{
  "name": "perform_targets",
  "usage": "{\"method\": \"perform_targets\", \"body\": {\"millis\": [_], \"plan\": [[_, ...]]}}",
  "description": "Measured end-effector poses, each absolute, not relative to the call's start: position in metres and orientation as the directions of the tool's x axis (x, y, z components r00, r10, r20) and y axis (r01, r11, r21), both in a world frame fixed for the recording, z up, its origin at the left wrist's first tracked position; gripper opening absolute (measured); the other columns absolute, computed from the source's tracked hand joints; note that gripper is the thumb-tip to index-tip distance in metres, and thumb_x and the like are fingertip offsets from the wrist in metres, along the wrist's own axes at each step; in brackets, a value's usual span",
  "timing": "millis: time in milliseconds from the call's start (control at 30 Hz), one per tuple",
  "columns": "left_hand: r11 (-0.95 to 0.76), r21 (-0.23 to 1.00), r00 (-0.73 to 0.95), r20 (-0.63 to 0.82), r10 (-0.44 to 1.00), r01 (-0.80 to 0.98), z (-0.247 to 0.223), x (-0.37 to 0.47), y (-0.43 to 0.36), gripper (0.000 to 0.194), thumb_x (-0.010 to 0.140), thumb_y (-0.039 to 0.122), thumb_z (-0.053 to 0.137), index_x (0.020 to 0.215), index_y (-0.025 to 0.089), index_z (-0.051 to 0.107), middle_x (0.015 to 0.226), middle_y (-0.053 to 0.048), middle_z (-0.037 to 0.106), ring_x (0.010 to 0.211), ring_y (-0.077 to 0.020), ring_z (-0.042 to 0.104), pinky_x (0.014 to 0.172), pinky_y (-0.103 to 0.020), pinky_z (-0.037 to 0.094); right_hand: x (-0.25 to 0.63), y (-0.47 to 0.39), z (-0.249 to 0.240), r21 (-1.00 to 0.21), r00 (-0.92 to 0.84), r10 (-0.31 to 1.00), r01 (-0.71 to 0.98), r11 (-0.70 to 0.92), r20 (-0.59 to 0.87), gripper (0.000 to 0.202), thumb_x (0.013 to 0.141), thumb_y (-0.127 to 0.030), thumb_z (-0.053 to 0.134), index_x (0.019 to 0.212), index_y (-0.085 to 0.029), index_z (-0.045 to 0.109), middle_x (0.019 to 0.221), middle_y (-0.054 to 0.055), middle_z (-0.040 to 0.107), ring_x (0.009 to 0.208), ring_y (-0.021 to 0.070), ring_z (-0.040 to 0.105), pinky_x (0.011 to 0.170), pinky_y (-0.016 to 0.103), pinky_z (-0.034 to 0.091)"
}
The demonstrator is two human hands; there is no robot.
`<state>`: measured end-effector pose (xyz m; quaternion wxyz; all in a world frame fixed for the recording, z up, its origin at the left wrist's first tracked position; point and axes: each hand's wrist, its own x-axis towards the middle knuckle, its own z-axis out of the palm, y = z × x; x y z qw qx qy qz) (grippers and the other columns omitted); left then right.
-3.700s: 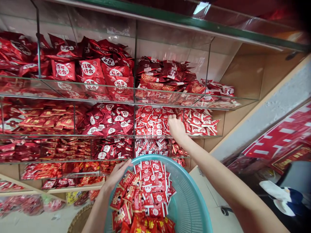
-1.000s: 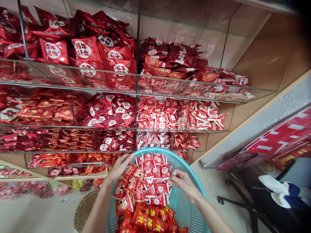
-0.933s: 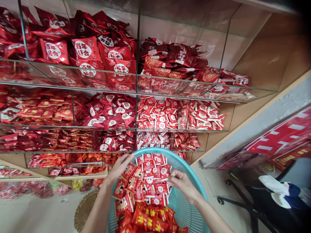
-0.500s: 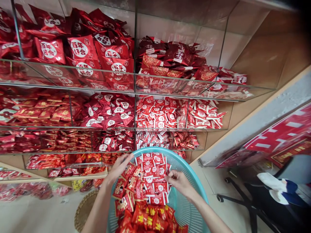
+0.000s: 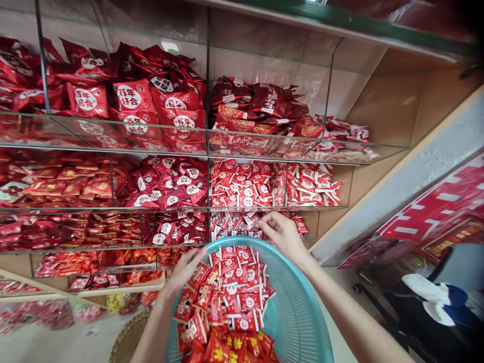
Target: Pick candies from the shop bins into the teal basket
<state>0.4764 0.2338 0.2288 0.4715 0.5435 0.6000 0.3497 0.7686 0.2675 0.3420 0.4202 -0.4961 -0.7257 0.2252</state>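
My left hand [image 5: 188, 269] grips the left side of the rim of a round teal plastic basket [image 5: 300, 290], fingers lying over the edge. Inside the basket, red and white candy packets [image 5: 242, 287] lie in overlapping rows. Left of them are red packets with gold edges [image 5: 206, 297], and shiny red packets with yellow print [image 5: 227, 348] fill the near side. My right hand [image 5: 282, 233] hovers above the basket's far rim, just before the lower shelf of small red and white packets [image 5: 238, 222]. Its fingers are loosely bent and apart, with nothing seen in them.
Glass-fronted shelves [image 5: 185, 206] with red packets in several compartments rise ahead. A woven basket [image 5: 130, 335] stands on the floor at the left. An office chair [image 5: 449, 322] with white and dark blue cloth is at the right, near a red patterned sheet [image 5: 427, 212].
My right hand has left the packets inside the basket and moved up and forward to the shelf. My left hand stays on the rim. The view has tilted up slightly.
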Motion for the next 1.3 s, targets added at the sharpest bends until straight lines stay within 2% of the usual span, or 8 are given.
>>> {"method": "perform_targets", "body": {"millis": [133, 233, 433, 633, 867, 1067, 1167, 1300], "plan": [[0.166, 0.931, 0.037, -0.187, 0.982, 0.324, 0.232, 0.477, 0.234, 0.053, 0.08, 0.067, 0.052, 0.091, 0.019, 0.073, 0.095, -0.005, 0.073, 0.097, -0.0253, 0.061, 0.087, -0.032, 0.043, 0.752, 0.315, 0.377, -0.537, -0.307, 0.803, 0.616, 0.577, 0.51, 0.008, 0.088, -0.024, 0.057, 0.085, -0.02, 0.063, 0.086, 0.004, 0.068, 0.079, 0.0169, 0.059, 0.076, 0.029, 0.044], [0.171, 0.924, 0.029, -0.192, 0.981, 0.342, 0.233, 0.478, 0.233, 0.054, 0.08, 0.068, 0.052, 0.091, 0.018, 0.072, 0.094, -0.005, 0.072, 0.094, -0.0248, 0.06, 0.083, -0.031, 0.043, 0.744, 0.348, 0.386, -0.43, -0.375, 0.839, 0.731, 0.53, 0.395, 0.006, 0.081, -0.019, 0.065, 0.087, -0.019, 0.065, 0.091, 0.005, 0.07, 0.085, 0.0186, 0.06, 0.08, 0.03, 0.043], [0.163, 0.926, 0.038, -0.187, 0.982, 0.341, 0.235, 0.479, 0.232, 0.053, 0.081, 0.067, 0.052, 0.09, 0.019, 0.073, 0.094, -0.004, 0.071, 0.092, -0.0233, 0.059, 0.082, -0.03, 0.042, 0.74, 0.377, 0.398, -0.35, -0.368, 0.924, 0.856, 0.381, 0.107, 0.017, 0.074, -0.028, 0.076, 0.089, -0.021, 0.07, 0.086, 0.002, 0.071, 0.081, 0.0177, 0.061, 0.07, 0.026, 0.041], [0.159, 0.918, 0.022, -0.179, 0.984, 0.362, 0.235, 0.48, 0.231, 0.053, 0.08, 0.067, 0.051, 0.089, 0.019, 0.073, 0.092, -0.003, 0.072, 0.089, -0.023, 0.06, 0.08, -0.03, 0.042, 0.742, 0.371, 0.406, -0.28, -0.38, 0.923, 0.881, 0.382, 0.066, 0.013, 0.071, -0.026, 0.078, 0.08, -0.021, 0.07, 0.09, 0.001, 0.069, 0.088, 0.0193, 0.06, 0.074, 0.028, 0.039], [0.14, 0.915, 0.028, -0.163, 0.986, 0.378, 0.23, 0.48, 0.233, 0.053, 0.082, 0.067, 0.049, 0.087, 0.019, 0.071, 0.092, -0.003, 0.072, 0.089, -0.0217, 0.059, 0.078, -0.027, 0.041, 0.75, 0.359, 0.41, -0.462, -0.417, 0.866, 0.732, 0.5, 0.277, 0.012, 0.08, -0.02, 0.066, 0.069, -0.018, 0.06, 0.069, -0.002, 0.062, 0.068, 0.0136, 0.055, 0.068, 0.027, 0.039], [0.14, 0.92, 0.023, -0.16, 0.987, 0.367, 0.229, 0.48, 0.232, 0.05, 0.083, 0.064, 0.051, 0.087, 0.019, 0.071, 0.089, -0.003, 0.07, 0.087, -0.0206, 0.058, 0.078, -0.027, 0.041, 0.745, 0.311, 0.427, -0.668, -0.278, 0.809, 0.459, 0.586, 0.518, 0.024, 0.084, -0.04, 0.062, 0.074, -0.02, 0.056, 0.07, -0.001, 0.06, 0.064, 0.0126, 0.052, 0.062, 0.026, 0.041], [0.144, 0.923, 0.023, -0.163, 0.986, 0.356, 0.228, 0.479, 0.231, 0.05, 0.083, 0.065, 0.051, 0.088, 0.02, 0.072, 0.089, -0.002, 0.071, 0.089, -0.0217, 0.059, 0.08, -0.028, 0.041, 0.732, 0.284, 0.404, -0.842, -0.289, 0.874, 0.273, 0.466, 0.39, 0.031, 0.082, -0.047, 0.064, 0.069, -0.022, 0.051, 0.063, -0.003, 0.055, 0.058, 0.0108, 0.049, 0.056, 0.025, 0.04], [0.178, 0.913, 0.017, -0.198, 0.98, 0.368, 0.223, 0.476, 0.233, 0.054, 0.083, 0.067, 0.048, 0.092, 0.02, 0.071, 0.093, -0.003, 0.071, 0.091, -0.0228, 0.06, 0.082, -0.029, 0.041, 0.712, 0.27, 0.333, -0.984, -0.361, 0.931, 0.141, 0.108, 0.05, 0.034, 0.073, -0.049, 0.069, 0.069, -0.023, 0.047, 0.056, -0.005, 0.056, 0.05, 0.0106, 0.051, 0.051, 0.025, 0.042]]}}
